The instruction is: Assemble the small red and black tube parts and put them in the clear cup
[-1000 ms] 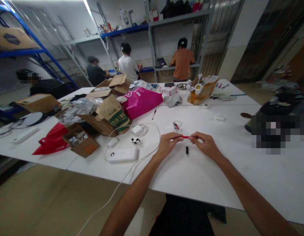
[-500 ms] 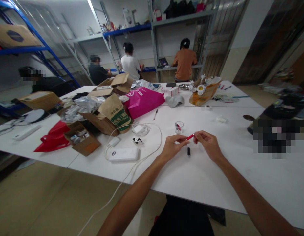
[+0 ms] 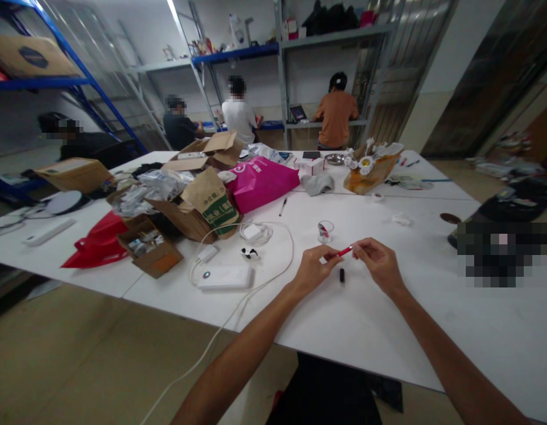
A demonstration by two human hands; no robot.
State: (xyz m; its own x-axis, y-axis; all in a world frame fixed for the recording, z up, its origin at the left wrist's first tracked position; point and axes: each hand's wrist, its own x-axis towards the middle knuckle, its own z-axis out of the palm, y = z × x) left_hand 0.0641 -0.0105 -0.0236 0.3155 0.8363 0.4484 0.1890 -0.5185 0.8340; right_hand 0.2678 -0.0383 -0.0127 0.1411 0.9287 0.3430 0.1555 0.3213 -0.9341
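My left hand (image 3: 316,268) is closed, with thumb and fingertips pinching a slim red pen-like tube (image 3: 344,251). The tube is tilted, its right end higher, and looks pale or metallic there. My right hand (image 3: 380,262) meets that end in a pinch, and its fingertips hide the tip. Both hands are just above the white table (image 3: 366,330). Below the tube lies a short black cylinder (image 3: 342,275), like a cap. Behind my hands stands a small clear cup (image 3: 325,231) with red and dark bits in it.
Left of my hands lie a white power bank (image 3: 227,277), a looped white cable (image 3: 292,245) and a small black-and-white object (image 3: 249,254). Farther back are a black pen (image 3: 283,206), a magenta bag (image 3: 264,186) and an open carton (image 3: 152,251). Several people sit near the shelves.
The view has shifted slightly, so most things appear a little farther right. Both hands keep their pinch at the red tube, with only slight finger movement.
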